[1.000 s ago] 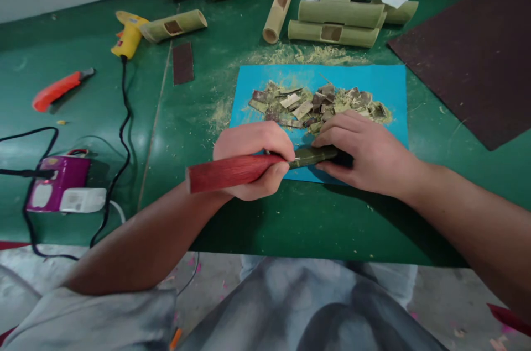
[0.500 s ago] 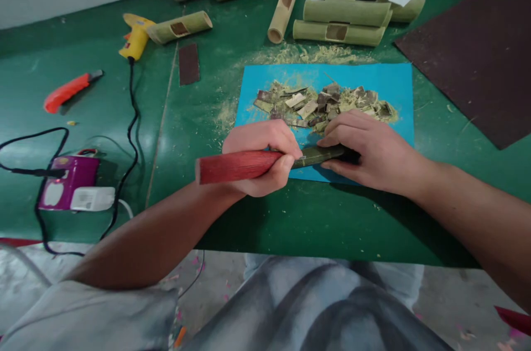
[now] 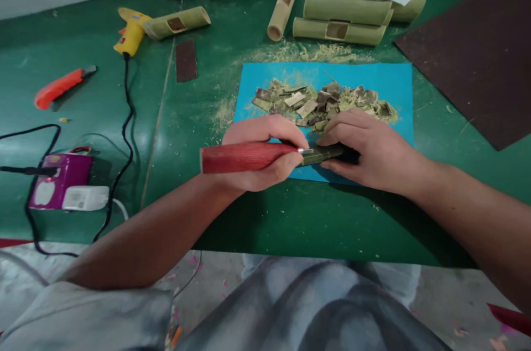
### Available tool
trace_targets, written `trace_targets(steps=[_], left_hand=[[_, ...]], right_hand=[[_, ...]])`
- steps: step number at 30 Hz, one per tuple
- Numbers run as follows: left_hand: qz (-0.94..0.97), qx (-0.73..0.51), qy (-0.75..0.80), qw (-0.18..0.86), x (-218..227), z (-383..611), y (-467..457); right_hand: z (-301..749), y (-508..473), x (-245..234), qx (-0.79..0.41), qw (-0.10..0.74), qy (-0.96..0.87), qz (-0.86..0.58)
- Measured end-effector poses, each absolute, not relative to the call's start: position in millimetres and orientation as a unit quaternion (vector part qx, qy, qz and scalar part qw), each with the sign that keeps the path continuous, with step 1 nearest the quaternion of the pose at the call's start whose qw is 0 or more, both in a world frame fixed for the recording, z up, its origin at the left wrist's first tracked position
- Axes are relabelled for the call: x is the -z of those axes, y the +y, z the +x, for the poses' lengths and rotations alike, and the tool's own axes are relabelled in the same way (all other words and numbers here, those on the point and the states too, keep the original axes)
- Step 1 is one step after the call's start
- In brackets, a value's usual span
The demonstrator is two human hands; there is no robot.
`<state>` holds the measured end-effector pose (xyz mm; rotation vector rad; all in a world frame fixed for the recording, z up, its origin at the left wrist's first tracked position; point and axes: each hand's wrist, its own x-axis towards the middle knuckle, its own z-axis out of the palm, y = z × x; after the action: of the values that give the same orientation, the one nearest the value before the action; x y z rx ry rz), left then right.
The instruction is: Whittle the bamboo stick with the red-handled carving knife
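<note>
My left hand [image 3: 261, 155] is wrapped round the red wooden handle [image 3: 243, 156] of a carving tool; a bit of its metal ferrule shows at the fingertips. The tool's tip rests against a short dark-green bamboo piece [image 3: 321, 155]. My right hand [image 3: 367, 152] is closed over that piece and pins it on the front edge of a blue mat [image 3: 392, 83]. Just beyond the hands a heap of bamboo chips and shavings [image 3: 323, 102] lies on the mat.
The green table [image 3: 199, 97] holds several cut bamboo tubes [image 3: 338, 30] at the back, a yellow glue gun [image 3: 130, 33] with a black cord, an orange utility knife [image 3: 58, 87], a purple power strip [image 3: 58, 182], a dark sandpaper strip [image 3: 185, 61] and a dark sheet [image 3: 477, 52] at right.
My left hand has slid back along the red handle, baring the metal ferrule, and the tool lies flatter. My right hand stays on the bamboo piece.
</note>
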<state>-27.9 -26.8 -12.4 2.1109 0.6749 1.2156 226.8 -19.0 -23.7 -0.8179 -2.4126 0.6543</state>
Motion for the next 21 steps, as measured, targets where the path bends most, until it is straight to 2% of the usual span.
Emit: trace_targets(steps=[10, 21], left_hand=[[0.833, -0.404, 0.232, 0.298, 6.7, -26.1, -25.4], [0.847, -0.417, 0.203, 0.261, 4.6, -20.8, -26.9]], right_hand=[[225.3, -19.9, 24.0, -0.250, 0.254, -0.882, -0.308], [226.7, -19.5, 22.3, -0.254, 0.254, -0.885, -0.296]])
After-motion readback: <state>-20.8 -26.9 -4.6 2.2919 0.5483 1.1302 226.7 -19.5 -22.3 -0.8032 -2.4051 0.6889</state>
